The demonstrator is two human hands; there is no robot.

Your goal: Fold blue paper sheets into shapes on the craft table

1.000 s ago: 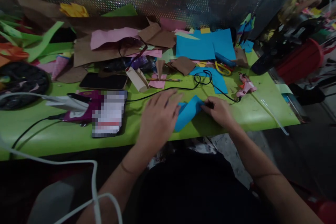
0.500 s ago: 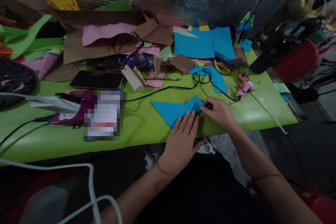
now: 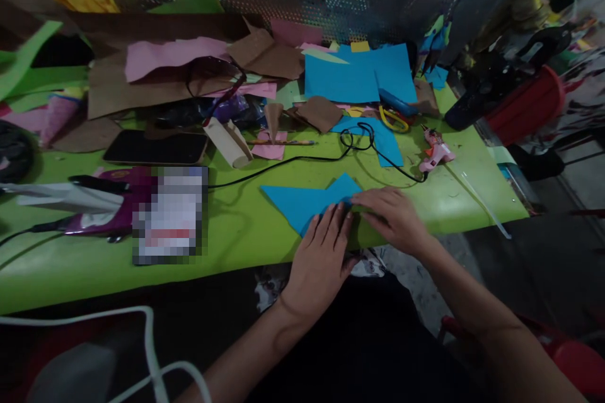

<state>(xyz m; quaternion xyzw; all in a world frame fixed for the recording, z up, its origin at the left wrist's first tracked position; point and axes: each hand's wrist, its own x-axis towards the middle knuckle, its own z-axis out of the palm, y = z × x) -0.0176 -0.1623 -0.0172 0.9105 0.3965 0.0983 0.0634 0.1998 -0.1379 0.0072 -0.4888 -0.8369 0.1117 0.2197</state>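
A folded sheet of blue paper [image 3: 302,201] with pointed corners lies near the front edge of the green table. Flat on its lower part rests my left hand [image 3: 319,252], fingers stretched out over the paper. My right hand [image 3: 394,217] is at the paper's right side, its fingers extended and their tips touching the edge beside my left fingers. Part of the blue paper is hidden beneath both hands. Beyond it, the black cord of a pink glue gun [image 3: 437,154] runs across the table.
Left of the paper stand a phone with a blurred screen [image 3: 172,214] and a purple tissue pack [image 3: 113,204]. A dark phone [image 3: 154,147], a cardboard tube [image 3: 229,141], yellow-handled scissors [image 3: 394,119] and blue sheets [image 3: 340,79] lie behind. A red bucket [image 3: 529,107] is at the right.
My right fingers, pinched at the paper's right corner before, have straightened and now lie along its edge. My left hand stays on the paper. The whole view has shifted slightly.
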